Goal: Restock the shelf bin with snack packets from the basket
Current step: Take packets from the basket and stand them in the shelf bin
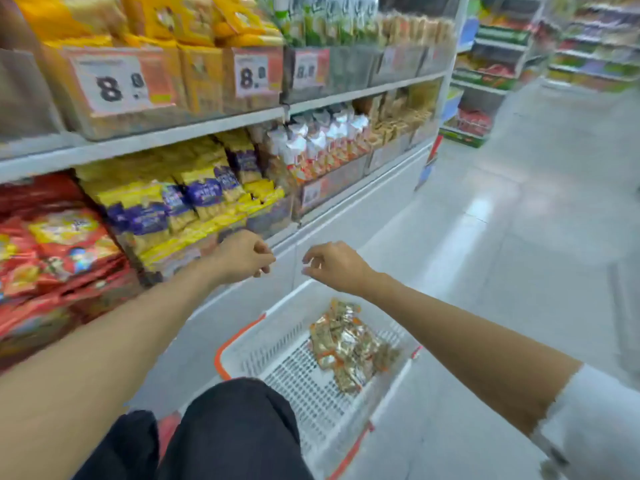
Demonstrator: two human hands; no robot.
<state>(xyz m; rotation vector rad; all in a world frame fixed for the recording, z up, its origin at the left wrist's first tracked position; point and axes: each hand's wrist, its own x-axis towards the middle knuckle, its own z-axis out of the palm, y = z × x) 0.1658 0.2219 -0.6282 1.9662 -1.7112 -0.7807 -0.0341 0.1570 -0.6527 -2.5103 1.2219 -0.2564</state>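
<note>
A white perforated basket (pixel 277 308) with orange handles folded down stands on the floor at the foot of the shelving. Gold and orange foil snack packets (pixel 349 344) lie in a loose heap against its right wall. Clear-fronted shelf bins (pixel 332 183) line the lower shelf's front edge.

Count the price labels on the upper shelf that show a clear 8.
3: the left label, the middle label, the right label. Blurred labels farther right may add more.

White sleeve (pixel 595 420) on the right arm (pixel 467 337), plain black trousers (pixel 235 431).
</note>
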